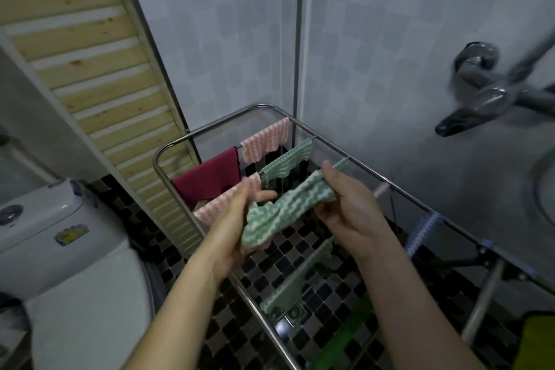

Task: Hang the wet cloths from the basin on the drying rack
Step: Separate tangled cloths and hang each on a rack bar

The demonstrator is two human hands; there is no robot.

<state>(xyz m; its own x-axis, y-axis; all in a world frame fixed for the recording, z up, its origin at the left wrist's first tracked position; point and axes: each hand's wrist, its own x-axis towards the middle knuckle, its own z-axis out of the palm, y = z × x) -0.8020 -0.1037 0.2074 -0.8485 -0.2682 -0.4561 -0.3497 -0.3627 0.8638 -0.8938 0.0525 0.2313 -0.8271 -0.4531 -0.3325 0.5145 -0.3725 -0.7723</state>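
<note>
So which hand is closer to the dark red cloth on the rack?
Left. The left hand is just below and right of the dark red cloth, holding one end of the green cloth. The right hand holds the other end, farther right.

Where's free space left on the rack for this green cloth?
Free: the gap between the held cloth and the near green cloth. Crowded: far end of the rack, with maroon cloth, pink cloth, far green cloth.

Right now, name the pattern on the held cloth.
The cloth has green and white wavy stripes; head view shows it.
</note>
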